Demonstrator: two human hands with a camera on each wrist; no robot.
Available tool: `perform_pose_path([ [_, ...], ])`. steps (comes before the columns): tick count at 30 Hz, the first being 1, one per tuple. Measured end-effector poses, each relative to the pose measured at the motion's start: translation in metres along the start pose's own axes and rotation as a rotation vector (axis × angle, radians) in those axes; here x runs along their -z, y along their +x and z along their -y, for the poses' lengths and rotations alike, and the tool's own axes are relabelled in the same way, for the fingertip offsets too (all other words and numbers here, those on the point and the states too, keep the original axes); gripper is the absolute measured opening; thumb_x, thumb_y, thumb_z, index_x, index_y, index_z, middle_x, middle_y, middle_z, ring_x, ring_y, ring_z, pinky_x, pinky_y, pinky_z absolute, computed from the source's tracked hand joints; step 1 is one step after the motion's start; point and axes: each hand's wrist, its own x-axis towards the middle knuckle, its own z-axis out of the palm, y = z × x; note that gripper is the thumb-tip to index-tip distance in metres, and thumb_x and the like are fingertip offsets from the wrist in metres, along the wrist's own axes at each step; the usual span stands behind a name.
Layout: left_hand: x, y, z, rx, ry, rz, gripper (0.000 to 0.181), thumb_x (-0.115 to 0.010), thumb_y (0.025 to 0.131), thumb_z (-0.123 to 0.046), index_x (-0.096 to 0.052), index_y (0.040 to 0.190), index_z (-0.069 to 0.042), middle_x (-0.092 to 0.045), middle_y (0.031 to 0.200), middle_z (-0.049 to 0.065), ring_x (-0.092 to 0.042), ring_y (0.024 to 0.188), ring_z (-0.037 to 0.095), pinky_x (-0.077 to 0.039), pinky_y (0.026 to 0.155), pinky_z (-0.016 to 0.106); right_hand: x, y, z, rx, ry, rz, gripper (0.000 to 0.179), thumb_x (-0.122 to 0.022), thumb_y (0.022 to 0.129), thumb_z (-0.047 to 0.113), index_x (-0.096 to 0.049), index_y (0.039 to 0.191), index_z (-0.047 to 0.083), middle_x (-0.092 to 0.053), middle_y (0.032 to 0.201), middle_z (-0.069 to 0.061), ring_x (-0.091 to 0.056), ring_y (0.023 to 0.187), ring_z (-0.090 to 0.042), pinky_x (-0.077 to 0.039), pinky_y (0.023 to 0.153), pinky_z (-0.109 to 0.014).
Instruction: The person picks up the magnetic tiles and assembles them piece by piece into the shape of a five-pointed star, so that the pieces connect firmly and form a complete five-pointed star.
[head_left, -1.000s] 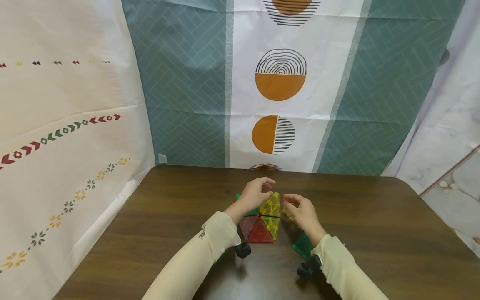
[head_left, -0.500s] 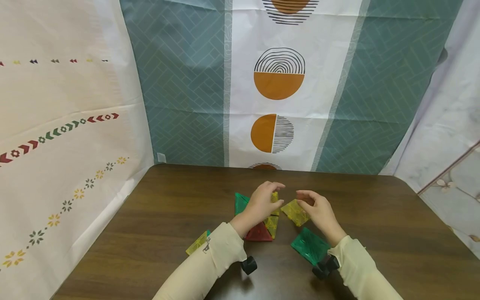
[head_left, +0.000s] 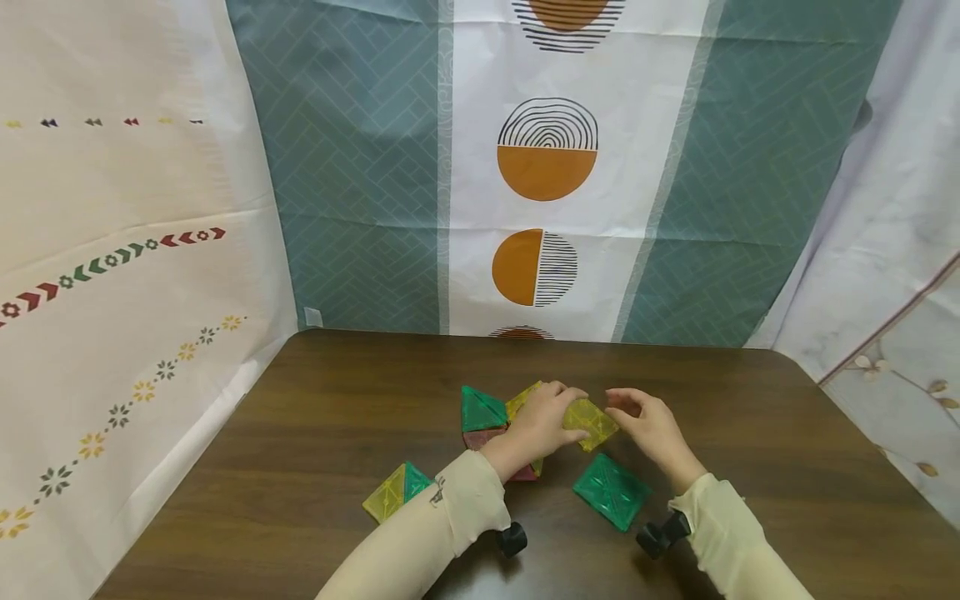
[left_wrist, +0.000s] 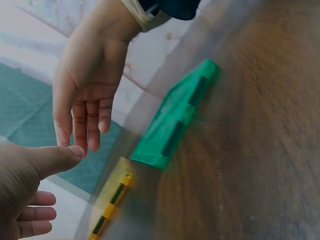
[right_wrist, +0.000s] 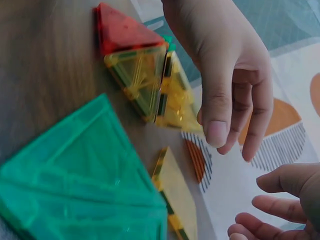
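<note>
Above the tabletop in the head view, my left hand (head_left: 536, 423) hovers over a group of magnetic tiles, hiding part of it. A green triangle tile (head_left: 482, 410) and a red tile (head_left: 480, 437) show at its left side. My right hand (head_left: 651, 425) is held to the right, fingers loosely bent with nothing in them. Between the hands lies a yellow magnetic tile (head_left: 591, 425), flat and apart from the group. The right wrist view shows the left hand (right_wrist: 227, 75) holding nothing, near yellow triangle tiles (right_wrist: 140, 80) and a red triangle tile (right_wrist: 127, 30).
A green square-shaped tile (head_left: 611, 492) lies nearer the front, below the right hand. At left, a yellow tile (head_left: 386, 493) sits against a green one (head_left: 415, 481), partly covered by the left sleeve. Patterned cloths hang behind the table (head_left: 300, 433) and at both sides.
Both hands have shifted right, and the right hand has moved off the yellow tile, which is uncovered. The green square-shaped tile and the left-hand tiles have come more into view.
</note>
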Motion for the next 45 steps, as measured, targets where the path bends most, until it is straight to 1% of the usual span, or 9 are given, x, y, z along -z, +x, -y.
perform_pose_path([
  [8, -0.018, 0.011, -0.003, 0.086, 0.061, 0.097, 0.063, -0.075, 0.08, -0.044, -0.053, 0.134, -0.019, -0.06, 0.122, 0.004, -0.056, 0.11, 0.019, -0.05, 0.091, 0.027, -0.005, -0.002, -0.009, -0.034, -0.057, 0.041, 0.035, -0.063, 0.092, 0.013, -0.06, 0.122, -0.006, -0.066, 0.114, -0.024, -0.063, 0.103, -0.038, -0.051, 0.088, -0.05],
  [13, -0.023, 0.014, -0.009, 0.147, 0.107, 0.149, 0.069, -0.076, 0.079, -0.046, -0.05, 0.137, -0.018, -0.059, 0.123, 0.006, -0.056, 0.112, 0.021, -0.051, 0.093, 0.029, -0.008, 0.001, -0.013, -0.048, -0.088, 0.069, 0.036, -0.062, 0.091, 0.013, -0.06, 0.12, -0.008, -0.066, 0.113, -0.025, -0.062, 0.103, -0.039, -0.051, 0.088, -0.05],
  [17, -0.025, 0.016, -0.013, 0.16, 0.187, 0.181, 0.073, -0.076, 0.077, -0.048, -0.048, 0.137, -0.018, -0.06, 0.122, 0.006, -0.056, 0.114, 0.022, -0.048, 0.097, 0.03, -0.011, 0.002, -0.012, -0.05, -0.117, 0.097, 0.036, -0.062, 0.09, 0.013, -0.061, 0.119, -0.008, -0.067, 0.11, -0.025, -0.062, 0.102, -0.038, -0.051, 0.087, -0.05],
  [20, -0.028, 0.018, -0.016, 0.156, 0.232, 0.202, 0.073, -0.076, 0.078, -0.047, -0.047, 0.138, -0.018, -0.062, 0.123, 0.006, -0.056, 0.115, 0.023, -0.046, 0.1, 0.03, -0.013, 0.002, -0.012, -0.054, -0.128, 0.113, 0.035, -0.063, 0.09, 0.014, -0.062, 0.118, -0.008, -0.068, 0.108, -0.023, -0.063, 0.101, -0.037, -0.052, 0.086, -0.05],
  [23, -0.03, 0.018, -0.018, 0.153, 0.234, 0.209, 0.069, -0.076, 0.079, -0.044, -0.048, 0.137, -0.018, -0.063, 0.123, 0.005, -0.056, 0.115, 0.023, -0.045, 0.101, 0.03, -0.014, 0.002, -0.012, -0.052, -0.13, 0.117, 0.035, -0.064, 0.09, 0.014, -0.063, 0.117, -0.008, -0.068, 0.108, -0.023, -0.063, 0.101, -0.038, -0.053, 0.086, -0.049],
  [32, -0.036, 0.019, -0.014, 0.125, 0.126, 0.121, 0.066, -0.081, 0.076, -0.038, -0.053, 0.132, -0.017, -0.066, 0.114, 0.006, -0.056, 0.105, 0.023, -0.047, 0.093, 0.029, -0.012, 0.004, -0.017, -0.061, -0.099, 0.083, 0.033, -0.063, 0.089, 0.012, -0.064, 0.115, -0.009, -0.067, 0.112, -0.026, -0.065, 0.096, -0.035, -0.055, 0.08, -0.044],
  [36, -0.035, 0.018, -0.014, 0.109, 0.073, 0.107, 0.061, -0.081, 0.077, -0.034, -0.055, 0.13, -0.018, -0.065, 0.112, 0.007, -0.055, 0.103, 0.022, -0.048, 0.088, 0.027, -0.01, 0.004, -0.02, -0.1, -0.011, 0.065, 0.031, -0.06, 0.09, 0.007, -0.063, 0.116, -0.01, -0.066, 0.111, -0.028, -0.068, 0.086, -0.03, -0.057, 0.073, -0.038],
  [39, -0.034, 0.017, -0.014, 0.097, 0.06, 0.127, 0.06, -0.08, 0.078, -0.033, -0.054, 0.13, -0.019, -0.064, 0.112, 0.006, -0.055, 0.103, 0.02, -0.049, 0.086, 0.026, -0.009, 0.005, -0.024, -0.124, 0.056, 0.064, 0.03, -0.058, 0.091, 0.003, -0.061, 0.117, -0.012, -0.065, 0.112, -0.03, -0.07, 0.081, -0.027, -0.059, 0.07, -0.035],
  [45, -0.027, 0.019, -0.016, 0.043, 0.072, 0.229, 0.064, -0.08, 0.079, -0.031, -0.051, 0.134, -0.018, -0.063, 0.111, 0.004, -0.053, 0.102, 0.019, -0.048, 0.084, 0.024, -0.009, 0.003, -0.034, -0.128, 0.108, 0.069, 0.03, -0.057, 0.091, 0.0, -0.061, 0.117, -0.013, -0.064, 0.113, -0.032, -0.071, 0.082, -0.028, -0.059, 0.073, -0.035],
])
